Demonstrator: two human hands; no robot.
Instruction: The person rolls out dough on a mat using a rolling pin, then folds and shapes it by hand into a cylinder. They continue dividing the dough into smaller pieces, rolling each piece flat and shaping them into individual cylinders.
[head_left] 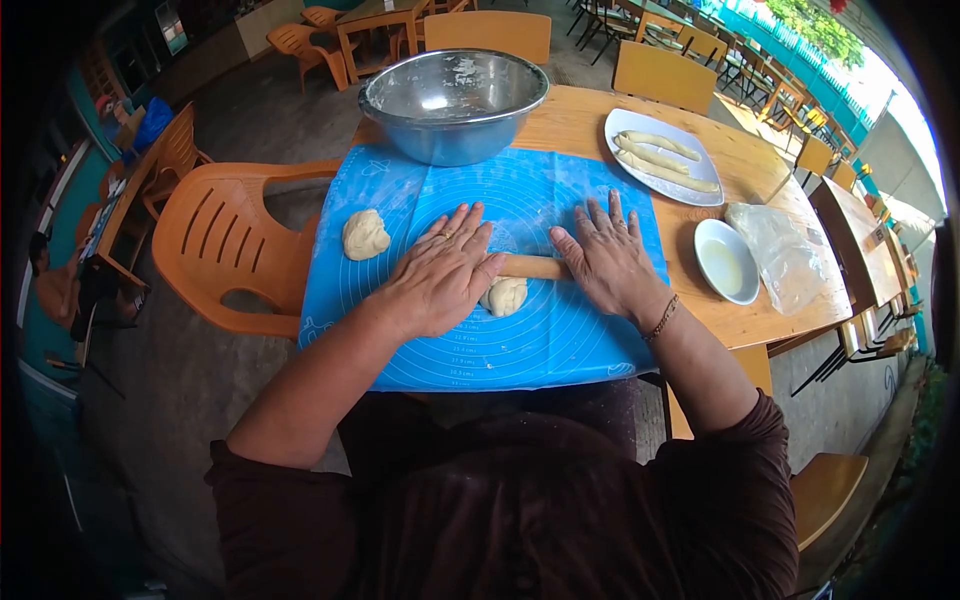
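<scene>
A wooden rolling pin (535,267) lies across a small lump of dough (504,296) on the blue baking mat (440,362). My left hand (440,270) is laid flat over the pin's left end, fingers stretched forward. Over the right end rests my right hand (610,260), palm down with its fingers spread. The pin's ends are hidden beneath both hands. Part of the dough shows on the near side of the pin, between my hands. To the left of my left hand sits a second, larger piece of dough (366,235).
A steel mixing bowl (455,135) stands at the mat's far edge. On the right are a white plate (622,120) with several dough strips, a small bowl of yellowish liquid (728,262) and a clear plastic bag (785,258). An orange chair (225,235) stands at the left.
</scene>
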